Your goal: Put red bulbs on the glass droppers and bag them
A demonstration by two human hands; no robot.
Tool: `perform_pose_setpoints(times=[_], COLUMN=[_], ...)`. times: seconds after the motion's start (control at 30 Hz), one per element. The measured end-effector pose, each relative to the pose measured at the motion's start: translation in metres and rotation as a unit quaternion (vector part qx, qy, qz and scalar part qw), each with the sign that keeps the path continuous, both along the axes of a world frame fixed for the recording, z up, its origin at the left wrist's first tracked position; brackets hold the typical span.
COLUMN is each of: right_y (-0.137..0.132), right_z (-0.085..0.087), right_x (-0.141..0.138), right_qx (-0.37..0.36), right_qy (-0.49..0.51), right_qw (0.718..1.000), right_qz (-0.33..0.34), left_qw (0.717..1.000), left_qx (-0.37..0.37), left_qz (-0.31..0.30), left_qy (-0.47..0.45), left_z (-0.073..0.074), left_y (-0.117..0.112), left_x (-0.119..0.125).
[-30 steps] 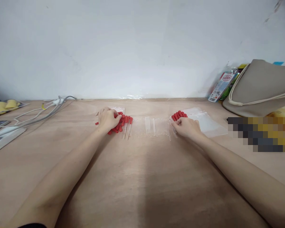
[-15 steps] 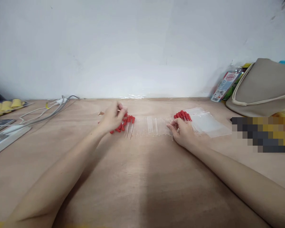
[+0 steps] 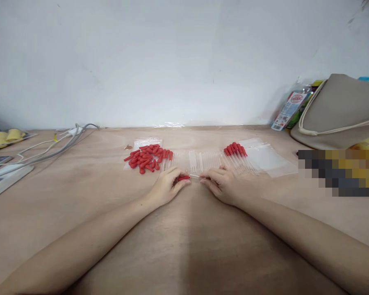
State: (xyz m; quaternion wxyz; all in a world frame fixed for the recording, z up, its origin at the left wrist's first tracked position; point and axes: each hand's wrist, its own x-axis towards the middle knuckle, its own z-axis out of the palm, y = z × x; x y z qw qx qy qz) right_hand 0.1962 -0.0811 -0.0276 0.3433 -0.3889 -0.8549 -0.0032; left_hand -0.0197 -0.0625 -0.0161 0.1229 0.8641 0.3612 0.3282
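My left hand (image 3: 171, 185) pinches a red rubber dropper bulb (image 3: 183, 178), its open end turned to the right. Facing it, my right hand (image 3: 219, 183) grips a thin clear dropper tube (image 3: 194, 176), whose end meets the bulb or lies right at it; I cannot tell how far in it sits. Loose red bulbs (image 3: 144, 155) form a heap on a clear bag at the left. Behind my hands lies a row of clear tubes (image 3: 197, 159). Droppers with red bulbs (image 3: 235, 149) on their ends lie together beyond my right hand.
A clear plastic bag (image 3: 270, 157) lies at the right, under some droppers. Farther right are a carton-labelled bottle (image 3: 289, 110) and a grey-beige drawstring bag (image 3: 335, 110). Cables (image 3: 70, 139) and a white power strip (image 3: 10, 180) lie at the left. A wall (image 3: 184, 61) bounds the table behind.
My left hand has come from the red heap to the front middle with a bulb. My right hand has moved left and nearer, bringing a tube to the bulb.
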Motion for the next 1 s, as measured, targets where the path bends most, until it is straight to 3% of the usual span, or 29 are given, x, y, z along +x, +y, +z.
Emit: perform_pose_setpoints(times=[0.27,0.43,0.77,1.0], right_y=[0.001,0.003,0.003,0.001], right_z=[0.002,0.006,0.007,0.013], right_x=[0.001,0.005,0.007,0.007], right_qx=[-0.033,-0.07,0.002,-0.058], right_qy=[0.012,-0.016,-0.097,-0.105], right_qw=[0.999,0.996,0.995,0.992], right_qz=[0.03,0.059,0.022,0.044], left_qw=[0.999,0.998,0.997,0.996], left_qx=[-0.006,0.001,0.029,0.033], left_qz=[-0.006,-0.058,-0.072,-0.075], left_qy=[-0.032,-0.031,0.023,0.032], left_z=[-0.004,-0.006,-0.01,-0.012], left_y=[-0.001,-0.002,-0.002,-0.002], left_x=[0.001,0.0,0.001,0.0])
